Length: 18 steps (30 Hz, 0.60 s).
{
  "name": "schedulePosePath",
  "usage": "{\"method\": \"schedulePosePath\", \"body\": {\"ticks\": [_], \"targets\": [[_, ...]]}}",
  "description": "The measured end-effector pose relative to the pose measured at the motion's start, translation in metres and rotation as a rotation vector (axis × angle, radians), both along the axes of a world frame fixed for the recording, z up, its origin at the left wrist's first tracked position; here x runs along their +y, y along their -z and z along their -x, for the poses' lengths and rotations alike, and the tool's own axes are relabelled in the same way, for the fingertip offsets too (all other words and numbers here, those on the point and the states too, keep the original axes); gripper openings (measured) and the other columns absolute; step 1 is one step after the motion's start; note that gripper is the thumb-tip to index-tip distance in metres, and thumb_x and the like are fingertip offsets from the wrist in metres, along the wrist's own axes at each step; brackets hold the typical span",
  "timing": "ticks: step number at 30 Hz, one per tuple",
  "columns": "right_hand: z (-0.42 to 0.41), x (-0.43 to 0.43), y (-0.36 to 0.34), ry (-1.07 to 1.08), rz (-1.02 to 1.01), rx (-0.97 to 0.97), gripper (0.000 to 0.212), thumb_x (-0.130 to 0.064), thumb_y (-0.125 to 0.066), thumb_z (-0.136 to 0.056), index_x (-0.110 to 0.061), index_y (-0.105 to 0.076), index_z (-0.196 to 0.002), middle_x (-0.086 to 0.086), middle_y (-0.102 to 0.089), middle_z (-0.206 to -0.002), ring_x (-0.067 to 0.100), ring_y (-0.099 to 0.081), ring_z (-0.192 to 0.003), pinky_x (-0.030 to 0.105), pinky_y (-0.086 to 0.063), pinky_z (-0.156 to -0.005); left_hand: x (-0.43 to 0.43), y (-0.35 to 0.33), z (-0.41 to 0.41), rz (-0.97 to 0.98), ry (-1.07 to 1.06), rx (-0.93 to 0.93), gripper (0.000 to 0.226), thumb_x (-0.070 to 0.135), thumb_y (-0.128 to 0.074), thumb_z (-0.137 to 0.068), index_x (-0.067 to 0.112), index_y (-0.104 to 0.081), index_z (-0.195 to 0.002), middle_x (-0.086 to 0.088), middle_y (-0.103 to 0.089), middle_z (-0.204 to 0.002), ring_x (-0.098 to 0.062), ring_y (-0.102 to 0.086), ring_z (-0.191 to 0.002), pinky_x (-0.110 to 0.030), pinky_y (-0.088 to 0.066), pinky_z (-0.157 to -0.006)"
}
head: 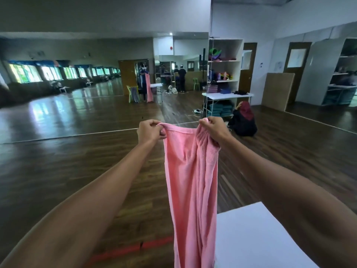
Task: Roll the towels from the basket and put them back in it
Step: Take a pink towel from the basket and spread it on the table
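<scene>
Below frame edge, towel (190,182) end cut off, soft pink terry hanging in folds, your left hand (149,131) and right hand (213,128) pinching top corners.

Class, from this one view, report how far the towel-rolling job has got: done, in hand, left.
Done: nothing shown; no rolled towel or basket is in view. In hand: the left hand and right hand each grip a top corner of a pink towel, which hangs unrolled by the white table. Left: rolling this towel and putting it in the basket.
</scene>
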State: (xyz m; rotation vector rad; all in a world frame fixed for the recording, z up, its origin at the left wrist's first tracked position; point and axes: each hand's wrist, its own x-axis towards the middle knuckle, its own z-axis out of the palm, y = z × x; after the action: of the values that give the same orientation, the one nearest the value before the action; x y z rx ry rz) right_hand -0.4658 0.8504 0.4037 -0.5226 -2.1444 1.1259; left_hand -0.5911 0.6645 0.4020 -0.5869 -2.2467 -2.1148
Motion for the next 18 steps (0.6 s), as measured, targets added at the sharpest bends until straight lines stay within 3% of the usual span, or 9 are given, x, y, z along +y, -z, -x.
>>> {"method": "schedulePosePath", "body": {"ticks": [2,3,6,9,12,15,18], "targets": [[0.038,0.041,0.000,0.050,-0.033,-0.001,0.018,-0.030,-0.061,-0.093,-0.017,-0.061,-0.081,0.002,-0.064,-0.084,0.021,-0.064,-0.079,0.037,-0.051,-0.071,0.038,0.000,0.042,0.000,0.031,-0.001,0.015,-0.011,-0.055,-0.086,-0.003,-0.067,-0.090,-0.015,-0.063,-0.063,-0.020,-0.065,-0.051,-0.031,-0.060,-0.055],[0.054,0.062,0.003,0.063,-0.050,-0.015,0.017,-0.032,-0.064,-0.092,-0.016,-0.061,-0.093,0.003,-0.061,-0.095,0.020,-0.061,-0.085,0.032,-0.048,-0.075,0.057,0.002,0.059,-0.006,0.043,-0.006,0.015,-0.012,-0.055,-0.086,-0.004,-0.067,-0.090,-0.014,-0.063,-0.063,-0.020,-0.064,-0.051,-0.029,-0.059,-0.053],[0.087,0.121,0.019,0.135,-0.021,-0.127,0.053,-0.033,-0.074,-0.084,-0.013,-0.047,-0.125,0.007,-0.036,-0.119,0.020,-0.050,-0.100,0.025,-0.041,-0.090,0.110,0.020,0.098,0.014,0.044,-0.012,0.017,-0.012,-0.054,-0.085,-0.002,-0.067,-0.089,-0.013,-0.062,-0.063,-0.014,-0.063,-0.048,-0.027,-0.058,-0.051],[0.101,0.169,0.059,0.203,0.026,-0.236,0.043,-0.012,-0.064,-0.082,-0.011,-0.044,-0.120,0.012,-0.031,-0.122,0.023,-0.049,-0.105,0.022,-0.039,-0.084,0.150,0.066,0.119,0.107,0.033,-0.048,0.021,-0.013,-0.052,-0.082,0.000,-0.068,-0.086,-0.010,-0.062,-0.060,-0.008,-0.060,-0.040,-0.025,-0.056,-0.046],[0.106,0.209,0.104,0.216,0.062,-0.321,0.032,-0.001,-0.050,-0.081,-0.010,-0.045,-0.112,0.016,-0.033,-0.128,0.015,-0.045,-0.088,0.022,-0.036,-0.063,0.173,0.118,0.137,0.214,-0.004,-0.066,0.024,-0.010,-0.052,-0.080,0.007,-0.069,-0.081,-0.003,-0.064,-0.053,-0.015,-0.065,-0.045,-0.034,-0.060,-0.053],[0.107,0.252,0.151,0.243,-0.016,-0.422,0.036,0.004,-0.039,-0.084,-0.005,-0.051,-0.117,0.019,-0.042,-0.128,0.031,-0.049,-0.109,0.025,-0.037,-0.079,0.185,0.165,0.150,0.315,-0.057,-0.102,0.029,-0.009,-0.051,-0.081,0.014,-0.068,-0.075,-0.002,-0.065,-0.055,-0.020,-0.068,-0.052,-0.036,-0.061,-0.058],[0.094,0.286,0.192,0.239,-0.052,-0.483,0.035,0.001,-0.040,-0.084,-0.004,-0.064,-0.109,0.021,-0.058,-0.122,0.034,-0.056,-0.113,0.028,-0.042,-0.090,0.190,0.205,0.150,0.381,-0.102,-0.150,0.026,-0.011,-0.050,-0.082,0.004,-0.070,-0.089,-0.009,-0.065,-0.064,-0.009,-0.064,-0.044,-0.026,-0.058,-0.050]]}}
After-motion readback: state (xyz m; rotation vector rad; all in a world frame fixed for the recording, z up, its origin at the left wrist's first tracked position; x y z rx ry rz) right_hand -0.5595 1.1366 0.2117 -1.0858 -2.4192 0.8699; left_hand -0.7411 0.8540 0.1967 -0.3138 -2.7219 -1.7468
